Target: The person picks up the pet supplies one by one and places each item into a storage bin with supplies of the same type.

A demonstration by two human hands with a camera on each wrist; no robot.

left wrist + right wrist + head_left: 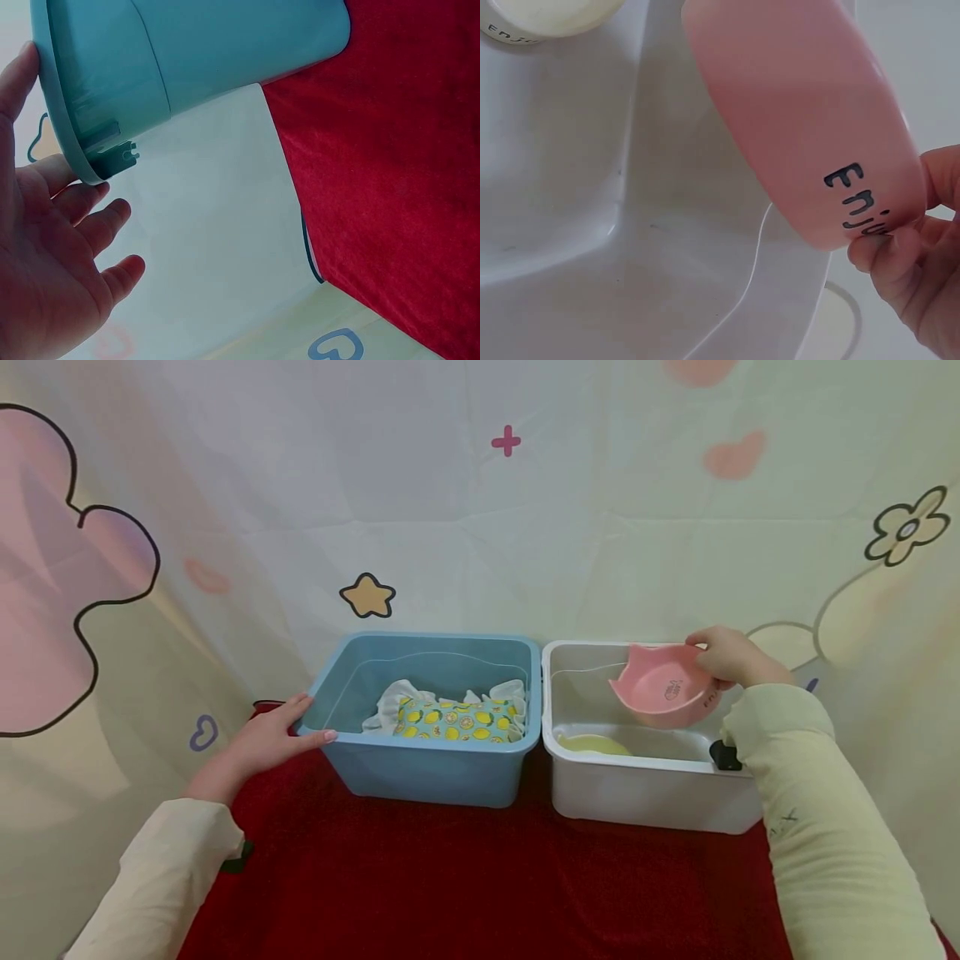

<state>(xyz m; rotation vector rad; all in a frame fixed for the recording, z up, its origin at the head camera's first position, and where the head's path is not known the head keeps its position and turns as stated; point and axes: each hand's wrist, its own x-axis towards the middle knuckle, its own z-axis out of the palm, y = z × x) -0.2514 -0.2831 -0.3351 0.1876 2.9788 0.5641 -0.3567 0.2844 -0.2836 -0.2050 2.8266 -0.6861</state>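
Observation:
A pink bowl [663,681] with pointed ear shapes on its rim is tilted over the white bin [645,793]. My right hand [731,656] pinches it by its right side, and the lettering on its outer wall shows beside the fingertips in the right wrist view. Low inside the white bin lies a pale yellow bowl [596,744], partly hidden by the front wall. My left hand [273,739] rests on the left corner of the blue bin [435,772], fingers spread along the rim. Inside that bin is a lemon-print cloth item [453,720] with white ruffles.
Both bins stand side by side on a dark red cloth [465,877], close against a patterned curtain [480,527]. A black piece [724,756] sits at the white bin's front rim, by the right sleeve.

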